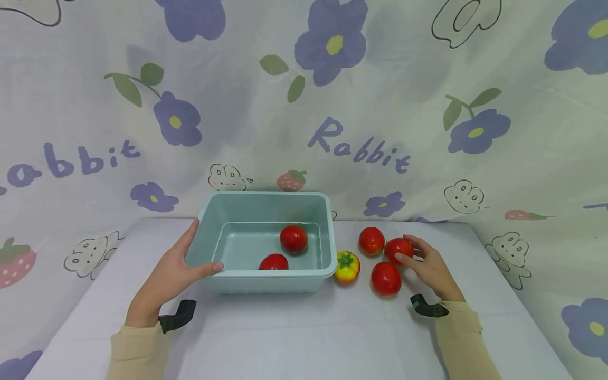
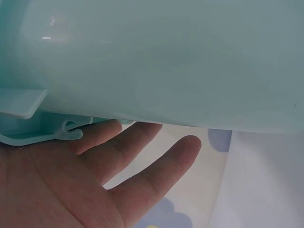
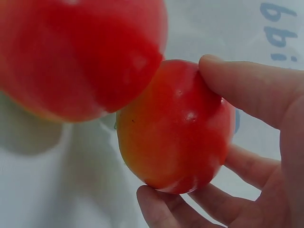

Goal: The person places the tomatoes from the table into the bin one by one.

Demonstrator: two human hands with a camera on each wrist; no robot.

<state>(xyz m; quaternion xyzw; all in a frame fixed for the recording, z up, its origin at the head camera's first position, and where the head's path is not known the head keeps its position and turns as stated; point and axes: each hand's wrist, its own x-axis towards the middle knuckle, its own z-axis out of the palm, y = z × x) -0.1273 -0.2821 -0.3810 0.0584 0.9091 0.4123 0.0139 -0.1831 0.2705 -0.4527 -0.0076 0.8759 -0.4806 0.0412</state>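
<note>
My left hand (image 1: pixel 171 277) spreads around the front left corner of a pale blue-green plastic bin (image 1: pixel 266 282). Its thumb lies across the front rim, and the fingers reach along the outer left side, nearly straight in the left wrist view. Inside the bin are two red tomatoes (image 1: pixel 293 239), one partly hidden by the front wall. To the right of the bin, my right hand (image 1: pixel 431 269) holds a red tomato (image 3: pixel 175 128) between thumb and fingertips. Close beside it are two more red tomatoes (image 1: pixel 386 279), and a yellow-and-red tomato (image 1: pixel 347 268) with a green top sits by the bin's right side.
A white-covered table (image 1: pixel 304 338) carries everything. Behind it hangs a pale cloth (image 1: pixel 266 116) printed with flowers and rabbits. A dark wrist-worn camera mount (image 1: pixel 179 315) sticks out from the left wrist, and a similar mount (image 1: pixel 427 307) from the right.
</note>
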